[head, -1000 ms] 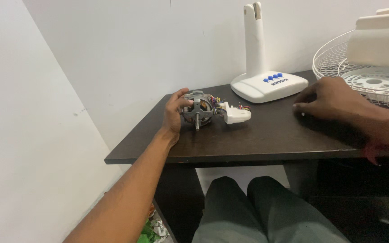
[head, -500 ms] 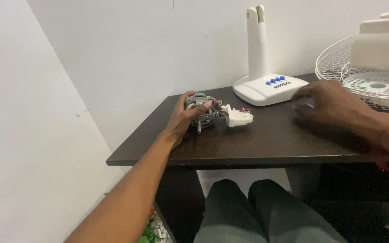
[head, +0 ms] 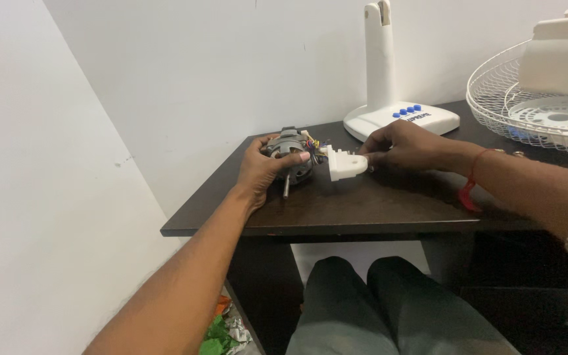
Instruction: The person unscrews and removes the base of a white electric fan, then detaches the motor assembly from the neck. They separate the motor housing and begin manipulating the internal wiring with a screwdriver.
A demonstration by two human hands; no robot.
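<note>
A small grey electric motor (head: pixel 288 150) with a steel shaft and coloured wires lies on the dark table (head: pixel 363 204) near its left back corner. My left hand (head: pixel 261 167) wraps around the motor from the left, thumb across its front. A white plastic switch block (head: pixel 344 164) hangs on the motor's wires just to the right. My right hand (head: pixel 405 146) has its fingertips on the right end of that white block.
A white fan base (head: pixel 402 118) with blue buttons and an upright stem stands at the back of the table. A white wire fan guard (head: pixel 534 112) with a white housing on it sits at the right. The wall runs close on the left. My knees are under the table.
My right hand moved left across the table from near the fan guard to the white switch block. My left hand closed further around the motor and tilted it slightly.
</note>
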